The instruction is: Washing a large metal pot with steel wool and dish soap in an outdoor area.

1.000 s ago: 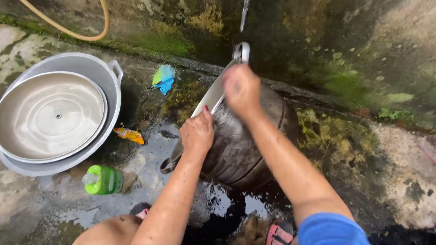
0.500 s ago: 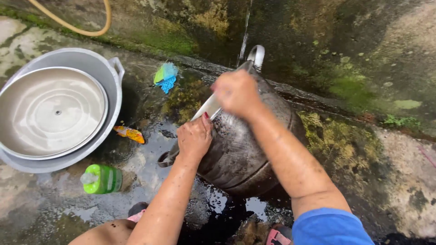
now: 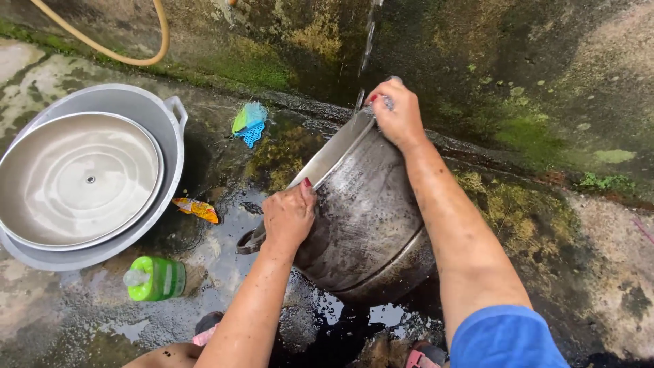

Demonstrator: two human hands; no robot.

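Note:
A large blackened metal pot point(image 3: 368, 218) lies tilted on its side on wet ground, mouth facing left. My left hand point(image 3: 289, 217) grips its near rim, close to a side handle point(image 3: 248, 243). My right hand point(image 3: 396, 112) is closed on the far rim at the top, where the other handle sits; whether it also holds a scrubber I cannot tell. A thin stream of water point(image 3: 366, 41) falls from above onto that spot.
A wide metal basin point(image 3: 157, 116) with a round lid point(image 3: 82, 180) inside sits at left. A green bottle point(image 3: 155, 278) lies in front of it. A blue-green scrub net point(image 3: 248, 123), an orange wrapper point(image 3: 196, 208), a hose point(image 3: 129, 54) and mossy wall surround.
My right hand moved from the pot's side up to the far rim. The pot has turned slightly, showing more of its scrubbed side. My left hand stayed on the near rim.

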